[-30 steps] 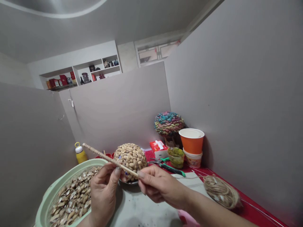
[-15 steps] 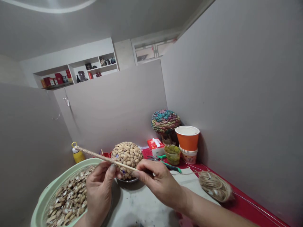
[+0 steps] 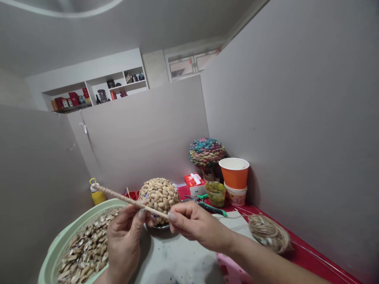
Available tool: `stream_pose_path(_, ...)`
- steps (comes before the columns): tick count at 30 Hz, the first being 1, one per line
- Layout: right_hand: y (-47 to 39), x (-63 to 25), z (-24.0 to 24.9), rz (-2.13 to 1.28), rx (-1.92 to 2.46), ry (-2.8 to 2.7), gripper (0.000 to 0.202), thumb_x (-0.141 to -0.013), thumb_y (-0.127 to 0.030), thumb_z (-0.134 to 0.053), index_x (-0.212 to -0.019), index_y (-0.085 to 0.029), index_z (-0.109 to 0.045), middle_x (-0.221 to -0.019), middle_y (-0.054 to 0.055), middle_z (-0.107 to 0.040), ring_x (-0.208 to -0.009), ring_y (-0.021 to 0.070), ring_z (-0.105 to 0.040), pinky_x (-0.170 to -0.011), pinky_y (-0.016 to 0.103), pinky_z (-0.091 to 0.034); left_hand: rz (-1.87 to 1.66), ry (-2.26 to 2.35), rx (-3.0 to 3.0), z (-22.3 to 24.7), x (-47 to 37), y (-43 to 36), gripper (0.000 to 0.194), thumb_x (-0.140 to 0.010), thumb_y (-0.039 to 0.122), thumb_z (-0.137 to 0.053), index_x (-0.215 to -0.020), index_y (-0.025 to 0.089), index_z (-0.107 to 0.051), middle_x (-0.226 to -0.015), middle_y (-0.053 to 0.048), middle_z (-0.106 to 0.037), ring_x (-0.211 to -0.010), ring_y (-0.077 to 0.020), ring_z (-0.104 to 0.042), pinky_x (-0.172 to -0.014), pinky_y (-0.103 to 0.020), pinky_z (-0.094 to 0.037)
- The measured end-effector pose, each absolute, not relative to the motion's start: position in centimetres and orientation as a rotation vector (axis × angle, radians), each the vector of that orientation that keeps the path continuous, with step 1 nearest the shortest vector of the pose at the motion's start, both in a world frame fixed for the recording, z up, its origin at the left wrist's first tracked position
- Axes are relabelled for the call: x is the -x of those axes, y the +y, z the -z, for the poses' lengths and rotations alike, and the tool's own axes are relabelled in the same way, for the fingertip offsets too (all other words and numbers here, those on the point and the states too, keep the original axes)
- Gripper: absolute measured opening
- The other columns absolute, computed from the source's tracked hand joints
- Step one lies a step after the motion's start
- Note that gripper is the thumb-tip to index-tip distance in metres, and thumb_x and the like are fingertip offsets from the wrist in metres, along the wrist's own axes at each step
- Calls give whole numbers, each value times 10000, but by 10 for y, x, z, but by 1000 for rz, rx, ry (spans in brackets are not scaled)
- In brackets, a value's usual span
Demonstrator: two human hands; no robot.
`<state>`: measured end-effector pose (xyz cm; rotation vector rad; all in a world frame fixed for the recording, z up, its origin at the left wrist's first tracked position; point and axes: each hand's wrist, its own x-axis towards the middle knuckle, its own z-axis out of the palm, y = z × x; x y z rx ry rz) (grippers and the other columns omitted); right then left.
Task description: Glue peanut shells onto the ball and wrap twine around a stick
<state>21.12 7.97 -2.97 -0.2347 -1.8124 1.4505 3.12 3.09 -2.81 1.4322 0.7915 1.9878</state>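
A thin wooden stick [image 3: 117, 194], its upper left length wound with twine, slants across the middle of the view. My left hand [image 3: 124, 238] is closed around its middle, thumb on the near side. At the bare lower right end, my right hand [image 3: 198, 227] pinches the stick between thumb and fingers. Just behind the stick sits a ball covered in peanuts [image 3: 160, 191] on a metal dish [image 3: 162, 227]. A skein of twine [image 3: 269, 233] lies to the right of my right forearm, with a strand leading left from it.
A green basket [image 3: 49, 256] of peanut shells [image 3: 89, 248] stands at left, near a yellow bottle [image 3: 97, 196]. Behind my right hand are green-handled pliers [image 3: 213, 209], a tissue pack [image 3: 194, 183], a tub [image 3: 215, 193], an orange paper bucket [image 3: 235, 175] and a colourful woven ball [image 3: 206, 152].
My right fingers have shifted and straightened slightly at the stick's end. The stick's far tip has dipped a little. More of a pink object shows below my right forearm.
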Motion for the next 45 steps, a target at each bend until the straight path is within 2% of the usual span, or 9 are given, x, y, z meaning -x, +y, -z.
stream_pose_path(3, 82, -209, 33, -1764, 181, -1724, 456, -842, -570, -604, -654, -158, -549, -396, -126, -275, -341, 45, -165, -348, 204, -129, -1959, 794, -1459, 30, -30, 31, 147, -774, 248, -742, -910, 192, -746, -671, -6, -687, -607, -123, -600, -615, -223, -510)
stream_pose_path(5, 82, -208, 33, -1814, 196, -1735, 486, -819, -597, -613, -638, -149, -558, -382, -120, -312, -320, 36, -192, -332, 187, -147, -1922, 801, -1472, 29, -29, 31, 132, -800, 246, -719, -915, 184, -738, -682, -7, -682, -621, -119, -597, -623, -216, -505)
stream_pose_path(11, 87, -212, 24, -1560, 450, -1735, 610, -787, -715, -528, -692, -119, -618, -516, 2, -583, -402, 75, -497, -404, 182, -367, -1894, 716, -1263, 16, -33, 33, 132, -735, 246, -780, -825, 159, -739, -661, -1, -659, -571, -88, -582, -565, -174, -514)
stream_pose_path(16, 91, -215, 19, -1339, 562, -1632, 581, -773, -711, -533, -759, -135, -608, -637, 21, -614, -457, 84, -530, -386, 175, -349, -1865, 685, -1043, 3, -33, 34, 166, -660, 198, -834, -774, 141, -728, -682, -4, -667, -540, -64, -577, -532, -151, -531)
stream_pose_path(19, 96, -212, 11, -1231, 628, -1671, 500, -809, -649, -515, -772, -155, -582, -650, 6, -603, -440, 81, -509, -370, 176, -339, -1849, 683, -923, 1, -32, 36, 226, -586, 178, -875, -737, 139, -712, -666, 1, -668, -521, -61, -579, -528, -160, -551)
stream_pose_path(27, 90, -248, -14, -916, 903, -1775, 174, -836, -251, -561, -684, -167, -557, -544, -49, -518, -457, 79, -450, -431, 187, -339, -1742, 688, -950, -2, -36, 31, 309, -523, 189, -902, -748, 109, -706, -685, -7, -685, -534, -64, -599, -534, -141, -565)
stream_pose_path(38, 26, -353, 78, -480, 1556, -1889, 173, -810, -202, -545, -655, -153, -606, -614, -5, -572, -595, 138, -497, -551, 239, -354, -1532, 620, -1006, 8, -46, 26, 256, -558, 203, -885, -722, 124, -705, -669, 5, -673, -555, -76, -603, -555, -147, -571)
stream_pose_path(41, 17, -356, 95, -401, 1669, -1919, 116, -801, -229, -585, -789, -150, -668, -744, 41, -658, -673, 172, -558, -595, 256, -378, -1472, 608, -1018, 14, -51, 29, 237, -584, 204, -870, -727, 113, -703, -671, 1, -660, -562, -79, -590, -555, -162, -572)
stream_pose_path(45, 11, -338, 105, -329, 1666, -2060, 250, -730, -289, -713, -954, -179, -698, -948, 88, -688, -851, 238, -601, -668, 276, -394, -1425, 617, -1013, 19, -54, 35, 235, -580, 193, -864, -722, 96, -703, -671, -9, -649, -566, -81, -577, -550, -181, -576)
